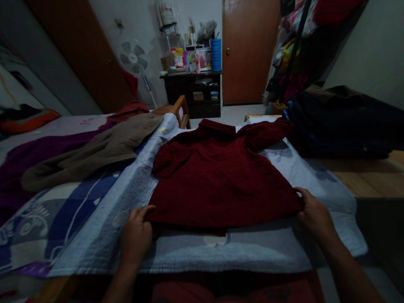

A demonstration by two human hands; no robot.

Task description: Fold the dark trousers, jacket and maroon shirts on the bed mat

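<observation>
A dark red shirt [219,178] with a collar and puffed short sleeves lies spread out, its collar pointing away from me. Under it is a pale blue quilted cloth [98,236]. My left hand [137,234] pinches the shirt's near left hem corner between thumb and fingers. At the near right corner, my right hand [313,212] grips the hem in the same way. Between the two hands the hem is drawn out wide, and a bit of the lower layer shows beneath its middle.
To the left, a grey-brown garment [95,149] and a purple one [24,162] lie on a bed. Dark folded clothes [351,120] are piled on a wooden surface [383,174] at right. Farther back stand a fan [135,57] and a dark cabinet [195,94].
</observation>
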